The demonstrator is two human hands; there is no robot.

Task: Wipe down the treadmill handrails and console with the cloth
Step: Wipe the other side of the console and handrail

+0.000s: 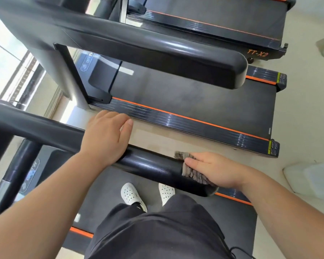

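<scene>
A glossy black handrail [150,166] of the treadmill I stand on runs from the left edge to its rounded end at centre right. My left hand [106,137] lies over the rail's middle, palm down, fingers curling over the far side. Near the rail's end, my right hand [212,170] presses a grey-brown ribbed cloth [195,174] onto the rail, fingers wrapped over the cloth. Most of the cloth is hidden under that hand. The console is out of view to the left.
A second treadmill [195,109] with orange trim stands just beyond, its thick handrail [176,60] overhead at centre. A third one [232,21] sits at the top. My white clogs [131,195] stand on the belt. Beige floor lies between the machines, windows at left.
</scene>
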